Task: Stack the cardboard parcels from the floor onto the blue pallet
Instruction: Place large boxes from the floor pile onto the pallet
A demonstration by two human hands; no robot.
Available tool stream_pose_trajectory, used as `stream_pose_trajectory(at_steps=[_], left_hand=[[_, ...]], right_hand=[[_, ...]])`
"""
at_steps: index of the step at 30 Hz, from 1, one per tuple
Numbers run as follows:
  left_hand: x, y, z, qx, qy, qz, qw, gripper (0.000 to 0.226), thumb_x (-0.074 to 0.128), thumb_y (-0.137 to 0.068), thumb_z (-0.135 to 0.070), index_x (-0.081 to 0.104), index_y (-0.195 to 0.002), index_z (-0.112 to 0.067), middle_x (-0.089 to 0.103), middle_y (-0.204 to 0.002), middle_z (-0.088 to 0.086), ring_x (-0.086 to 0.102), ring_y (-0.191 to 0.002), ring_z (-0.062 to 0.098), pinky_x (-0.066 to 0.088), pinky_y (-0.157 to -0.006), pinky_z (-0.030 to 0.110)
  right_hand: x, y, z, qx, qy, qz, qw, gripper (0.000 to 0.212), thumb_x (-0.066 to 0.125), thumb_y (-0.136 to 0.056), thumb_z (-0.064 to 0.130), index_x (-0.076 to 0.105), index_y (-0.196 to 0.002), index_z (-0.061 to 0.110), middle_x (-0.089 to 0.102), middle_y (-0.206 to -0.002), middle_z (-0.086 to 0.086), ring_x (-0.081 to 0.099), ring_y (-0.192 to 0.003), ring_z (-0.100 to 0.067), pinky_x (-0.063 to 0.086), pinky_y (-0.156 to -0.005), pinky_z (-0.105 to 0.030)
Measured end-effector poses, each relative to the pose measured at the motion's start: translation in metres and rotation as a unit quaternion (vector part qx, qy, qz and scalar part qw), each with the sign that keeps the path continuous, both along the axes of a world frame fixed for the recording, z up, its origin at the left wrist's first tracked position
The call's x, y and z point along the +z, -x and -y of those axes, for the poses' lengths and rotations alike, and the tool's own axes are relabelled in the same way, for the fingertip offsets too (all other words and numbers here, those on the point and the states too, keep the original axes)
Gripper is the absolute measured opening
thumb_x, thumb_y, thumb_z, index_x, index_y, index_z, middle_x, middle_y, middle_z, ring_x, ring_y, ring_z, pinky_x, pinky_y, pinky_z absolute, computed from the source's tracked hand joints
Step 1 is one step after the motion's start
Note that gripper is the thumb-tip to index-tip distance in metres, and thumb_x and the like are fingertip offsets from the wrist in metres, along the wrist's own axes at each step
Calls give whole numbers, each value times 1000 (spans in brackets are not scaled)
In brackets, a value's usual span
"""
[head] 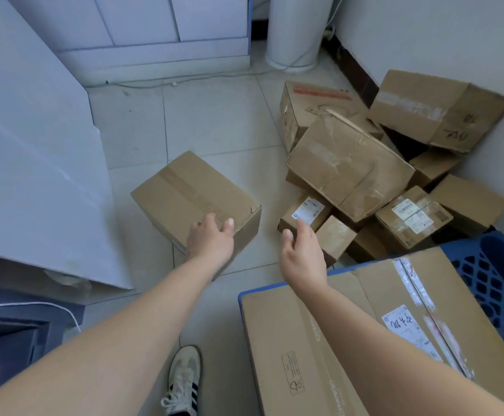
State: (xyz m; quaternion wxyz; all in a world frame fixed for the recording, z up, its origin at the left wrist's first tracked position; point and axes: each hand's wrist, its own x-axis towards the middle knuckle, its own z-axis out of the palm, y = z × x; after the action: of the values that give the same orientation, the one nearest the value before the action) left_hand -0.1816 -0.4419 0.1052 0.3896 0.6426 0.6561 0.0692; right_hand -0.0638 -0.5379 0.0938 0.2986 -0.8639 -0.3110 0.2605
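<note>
A taped cardboard parcel (190, 193) lies alone on the tiled floor at centre. My left hand (210, 238) rests on its near top edge, fingers relaxed and not curled round it. My right hand (301, 253) hovers open in the air to the right of that parcel, in front of a small labelled box (312, 208). A heap of several cardboard parcels (353, 163) is piled against the right wall. The blue pallet (497, 277) sits at lower right, with a large flat carton (350, 331) on it.
A big grey board (34, 163) leans at the left. White cabinets (154, 28) and a white cylinder (297, 28) stand at the back, with a cable along the floor. My shoe (183, 382) is at the bottom. A dark unit (13, 334) occupies the lower left corner.
</note>
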Motion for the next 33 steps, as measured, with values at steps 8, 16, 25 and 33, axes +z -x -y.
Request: stream_pose_trajectory(at_steps=[8, 16, 25, 33], left_hand=[[-24, 3, -107, -20, -2, 0, 1000, 53, 36, -99, -43, 34, -145, -16, 39, -143, 13, 42, -128, 30, 37, -102, 42], [-87, 9, -209, -58, 34, -27, 997, 55, 36, -99, -44, 32, -145, -17, 36, -147, 11, 39, -133, 29, 36, -107, 46], [-133, 28, -281, -101, 47, -72, 991, 53, 35, -100, -42, 33, -145, -15, 38, -145, 14, 37, -134, 30, 32, -109, 47], [-177, 42, -332, -133, 38, -107, 985, 56, 36, -98, -47, 34, -144, -16, 36, -146, 16, 39, -133, 33, 34, -108, 48]], right_hand=[[-18, 7, -92, -20, -10, -16, 1000, 50, 27, -101, 36, 24, -146, 15, 29, -152, -1, 21, -142, -16, 23, -112, -36], [-82, 24, -170, -103, 25, -42, 993, 52, 26, -101, 38, 23, -147, 14, 26, -154, 0, 20, -143, -16, 20, -113, -35], [-121, 42, -220, -166, 52, -39, 984, 50, 27, -101, 35, 27, -145, 13, 33, -150, -1, 29, -138, -18, 26, -108, -33], [-167, 51, -223, -208, 65, -34, 975, 50, 29, -100, 34, 23, -147, 17, 28, -153, -1, 27, -140, -19, 28, -110, -39]])
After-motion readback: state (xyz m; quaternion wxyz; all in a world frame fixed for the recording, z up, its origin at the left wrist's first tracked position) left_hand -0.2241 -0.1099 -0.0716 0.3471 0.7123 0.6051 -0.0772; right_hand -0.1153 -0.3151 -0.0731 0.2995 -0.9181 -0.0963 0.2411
